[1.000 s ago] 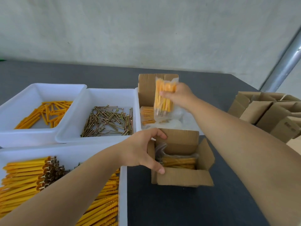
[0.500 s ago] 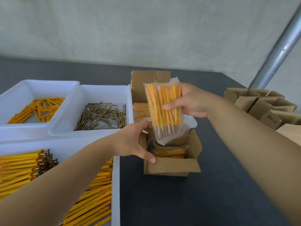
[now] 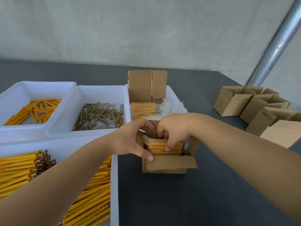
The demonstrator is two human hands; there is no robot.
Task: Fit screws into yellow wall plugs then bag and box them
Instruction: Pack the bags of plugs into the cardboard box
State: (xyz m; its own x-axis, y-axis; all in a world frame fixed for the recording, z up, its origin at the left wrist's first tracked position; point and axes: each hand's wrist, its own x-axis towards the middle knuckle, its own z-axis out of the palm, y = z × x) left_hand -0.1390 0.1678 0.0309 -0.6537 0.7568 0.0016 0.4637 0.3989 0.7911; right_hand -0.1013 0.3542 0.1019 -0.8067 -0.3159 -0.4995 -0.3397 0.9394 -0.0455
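Observation:
A small open cardboard box point(image 3: 169, 165) stands on the dark table in front of me. My left hand point(image 3: 132, 139) grips its left wall, thumb on the near corner. My right hand point(image 3: 174, 129) reaches into the box from above, fingers curled on a clear bag of yellow plugs with screws point(image 3: 156, 145) lying inside. Another filled bag point(image 3: 143, 108) lies in the white tray point(image 3: 172, 93) behind the box. Three other trays hold loose yellow plugs point(image 3: 34, 111), loose screws point(image 3: 99, 115) and assembled plugs point(image 3: 19, 168).
A flat cardboard piece point(image 3: 147, 85) stands upright in the far tray, with clear plastic bags point(image 3: 172, 106) beside it. Several empty folded boxes point(image 3: 254, 108) sit at the right. A metal pole point(image 3: 275, 44) slants up at the far right.
My right hand has brought the bag down from above the box and pushed it inside. My left hand stays on the box's left wall.

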